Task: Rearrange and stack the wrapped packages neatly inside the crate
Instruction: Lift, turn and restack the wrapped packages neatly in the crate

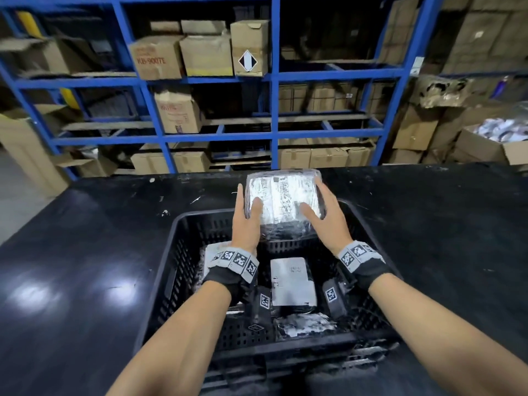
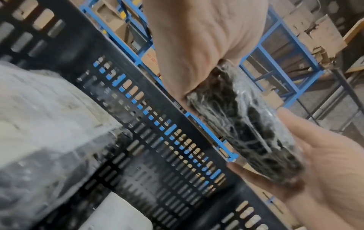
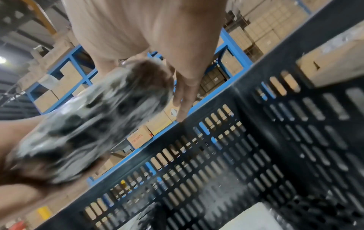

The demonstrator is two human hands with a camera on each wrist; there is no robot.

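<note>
I hold a plastic-wrapped package (image 1: 283,195) with a silvery label above the far rim of the black slotted crate (image 1: 160,295). My left hand (image 1: 247,207) grips its left edge and my right hand (image 1: 320,204) grips its right edge, thumbs on top. Its dark wrapped side shows in the left wrist view (image 2: 246,132) and, blurred, in the right wrist view (image 3: 88,124). Inside the crate lie a white-labelled package (image 1: 291,281), another under my left wrist (image 1: 213,251) and a crumpled one near the front wall (image 1: 303,324).
The crate stands on a glossy black table (image 1: 85,252) with bare surface on both sides. Blue shelving (image 1: 274,110) with cardboard boxes stands behind the table. An open carton (image 1: 491,144) of wrapped items is at the far right.
</note>
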